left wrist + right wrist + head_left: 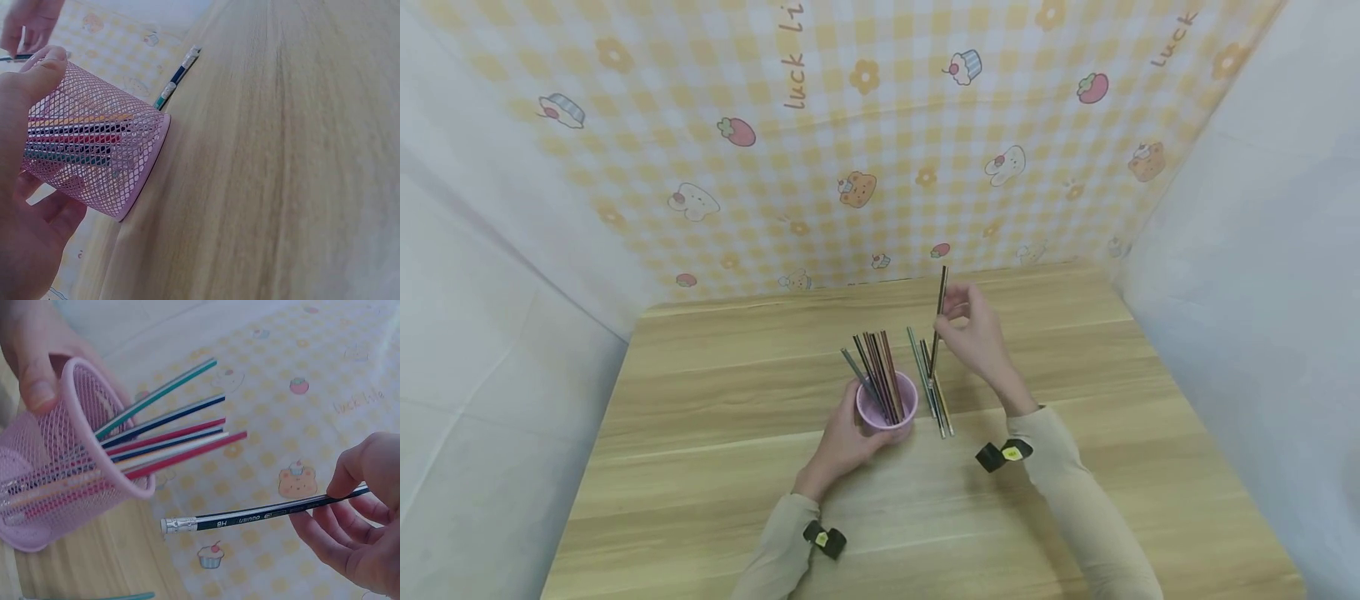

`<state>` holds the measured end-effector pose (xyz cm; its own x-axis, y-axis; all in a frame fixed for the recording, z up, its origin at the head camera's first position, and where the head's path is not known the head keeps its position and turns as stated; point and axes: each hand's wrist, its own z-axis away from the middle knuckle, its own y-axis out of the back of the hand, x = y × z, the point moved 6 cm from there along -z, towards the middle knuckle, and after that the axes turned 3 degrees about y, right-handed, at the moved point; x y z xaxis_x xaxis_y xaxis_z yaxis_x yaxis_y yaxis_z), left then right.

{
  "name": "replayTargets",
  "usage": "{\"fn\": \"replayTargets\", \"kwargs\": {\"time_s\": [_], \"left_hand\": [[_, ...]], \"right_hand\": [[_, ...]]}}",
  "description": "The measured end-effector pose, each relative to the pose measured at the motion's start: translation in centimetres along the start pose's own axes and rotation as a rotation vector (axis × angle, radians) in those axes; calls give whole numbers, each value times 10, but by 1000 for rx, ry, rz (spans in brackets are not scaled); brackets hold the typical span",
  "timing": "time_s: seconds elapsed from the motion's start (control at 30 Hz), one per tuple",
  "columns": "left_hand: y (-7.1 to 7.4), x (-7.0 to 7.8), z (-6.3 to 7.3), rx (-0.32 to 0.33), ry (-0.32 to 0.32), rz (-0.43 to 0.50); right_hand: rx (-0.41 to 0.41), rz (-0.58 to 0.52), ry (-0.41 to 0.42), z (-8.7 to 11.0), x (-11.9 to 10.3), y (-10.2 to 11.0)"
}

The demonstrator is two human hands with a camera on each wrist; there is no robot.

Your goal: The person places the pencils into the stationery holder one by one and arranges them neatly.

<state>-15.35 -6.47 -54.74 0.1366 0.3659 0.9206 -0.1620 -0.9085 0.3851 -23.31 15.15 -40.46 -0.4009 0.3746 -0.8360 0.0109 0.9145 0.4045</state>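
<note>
A pink mesh pencil cup (907, 398) stands on the table with several pencils (880, 375) leaning in it. My left hand (844, 433) grips the cup round its side, thumb toward the front, as the left wrist view also shows. Up and to the right of the cup, my right hand (973, 333) pinches a dark HB pencil (262, 513) between thumb and fingers. Its silver eraser end points down toward the table. Between the cup and my right hand, a few loose pencils (942, 408) lie on the tabletop, their eraser ends toward me.
The wood-grain table (715, 375) carries everything. Behind it hangs a yellow checked cloth (820, 150) with cartoon prints, and pale sheets (1262, 250) close off both sides. Black straps (1003, 454) with yellow labels sit on both sleeves.
</note>
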Motion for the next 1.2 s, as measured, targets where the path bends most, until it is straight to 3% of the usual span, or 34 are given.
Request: {"fn": "replayTargets", "kwargs": {"time_s": [0.33,0.57,1.2], "left_hand": [[1,1,-1,-6,-9,-4],[1,3,0,-7,-43,-13],[-1,3,0,-7,-26,-12]], "right_hand": [[12,-201,70,5,-26,-12],[-46,-194,85,14,-28,-26],[-168,-118,86,36,-4,-60]]}}
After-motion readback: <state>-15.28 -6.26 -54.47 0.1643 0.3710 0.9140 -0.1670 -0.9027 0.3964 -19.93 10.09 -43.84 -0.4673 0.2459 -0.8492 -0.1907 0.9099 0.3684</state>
